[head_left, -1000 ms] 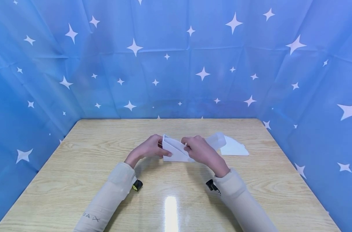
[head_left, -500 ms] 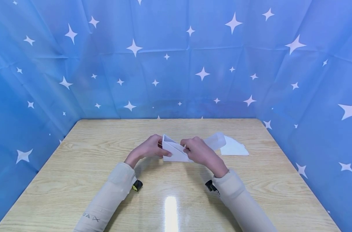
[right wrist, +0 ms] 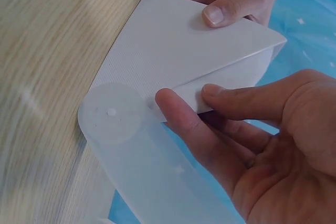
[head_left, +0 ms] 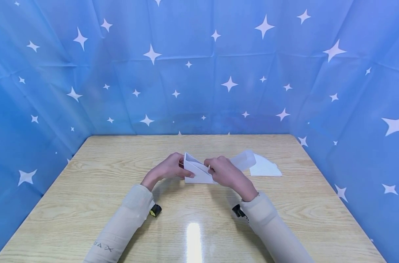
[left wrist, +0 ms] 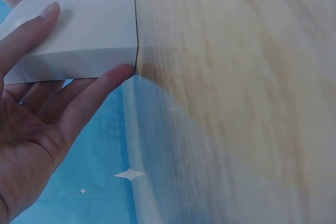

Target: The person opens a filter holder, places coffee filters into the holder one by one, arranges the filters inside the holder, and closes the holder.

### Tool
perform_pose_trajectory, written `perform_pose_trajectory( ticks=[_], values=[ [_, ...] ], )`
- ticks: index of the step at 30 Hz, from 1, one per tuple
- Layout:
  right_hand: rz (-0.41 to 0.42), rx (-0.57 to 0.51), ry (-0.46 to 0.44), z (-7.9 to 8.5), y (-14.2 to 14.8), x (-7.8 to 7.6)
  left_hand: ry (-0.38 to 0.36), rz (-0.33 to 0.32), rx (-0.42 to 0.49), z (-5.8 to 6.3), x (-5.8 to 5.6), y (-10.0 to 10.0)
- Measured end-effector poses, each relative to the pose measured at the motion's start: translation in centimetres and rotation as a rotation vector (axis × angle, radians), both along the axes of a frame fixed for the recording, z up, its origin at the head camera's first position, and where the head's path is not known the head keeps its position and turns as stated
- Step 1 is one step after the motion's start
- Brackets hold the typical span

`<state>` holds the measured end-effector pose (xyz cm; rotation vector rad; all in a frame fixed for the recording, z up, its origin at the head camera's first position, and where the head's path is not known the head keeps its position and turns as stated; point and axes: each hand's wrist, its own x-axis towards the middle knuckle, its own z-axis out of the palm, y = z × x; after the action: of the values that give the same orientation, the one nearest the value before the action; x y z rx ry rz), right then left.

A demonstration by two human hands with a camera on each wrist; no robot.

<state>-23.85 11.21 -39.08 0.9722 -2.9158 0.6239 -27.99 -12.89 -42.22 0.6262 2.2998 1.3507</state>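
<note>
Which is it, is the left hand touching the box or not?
Touching: in the left wrist view, the left hand holds the box, thumb on its face.

Case [head_left: 199,174] on the counter [head_left: 120,155], between left fingers [head_left: 187,173] and right fingers [right wrist: 184,117]; cover [head_left: 246,160] right of the case; sheet [head_left: 265,168] farther right; curtain [head_left: 199,98] behind.

Pale wood-grain table [head_left: 193,204] beneath a white box [head_left: 202,176] and, to its right, a flat white fan-shaped sheet [head_left: 264,167]
</note>
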Motion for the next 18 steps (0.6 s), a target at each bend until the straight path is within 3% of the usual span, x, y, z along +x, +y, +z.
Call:
perform_pose_trajectory(
  ticks=[18],
  values=[
    [0.003,-0.001,-0.009,-0.41,-0.08,-0.14,0.002,0.000,0.011,-0.23,-0.26,0.02]
  ],
)
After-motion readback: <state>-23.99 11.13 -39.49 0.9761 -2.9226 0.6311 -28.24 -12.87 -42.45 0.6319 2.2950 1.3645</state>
